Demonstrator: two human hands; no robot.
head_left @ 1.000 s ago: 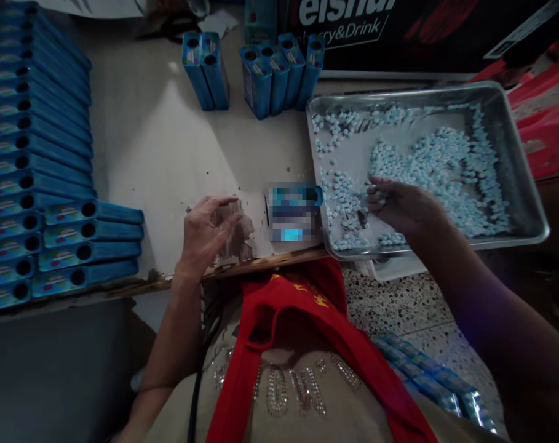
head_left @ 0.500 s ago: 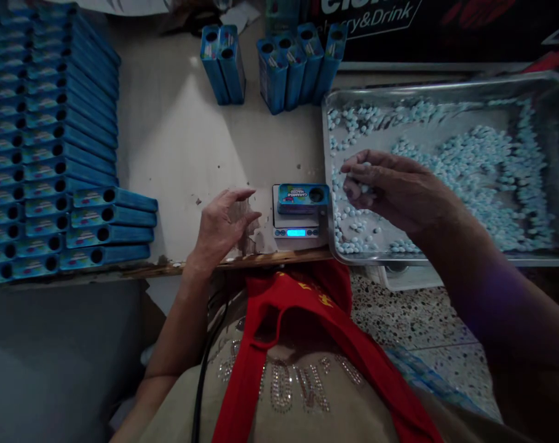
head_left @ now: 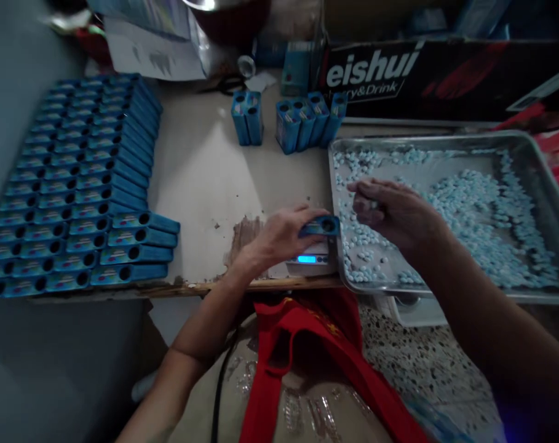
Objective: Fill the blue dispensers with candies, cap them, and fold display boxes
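My left hand [head_left: 286,231] is closed around a small blue candy box [head_left: 323,226], fingers along its far side and thumb along the near side. The box has a dark round hole in its top and is at a small digital scale [head_left: 320,259] with a lit blue display; whether it still rests on the scale I cannot tell. Above the left part of a metal tray [head_left: 337,203], my right hand [head_left: 394,212] is curled with fingertips together around a few pale blue candies [head_left: 374,203]. Loose candies of the same kind [head_left: 468,203] lie spread in the tray.
Rows of blue boxes [head_left: 90,178] are stacked at the left. Two upright boxes [head_left: 248,120] and another upright group [head_left: 307,123] stand at the back. Behind the tray is a black carton [head_left: 436,80]. The table's worn wooden edge [head_left: 270,284] runs in front.
My left hand has moved right and closed on the box at the scale. My right hand stays over the tray, still curled. The camera view has tilted up, showing more of the back.
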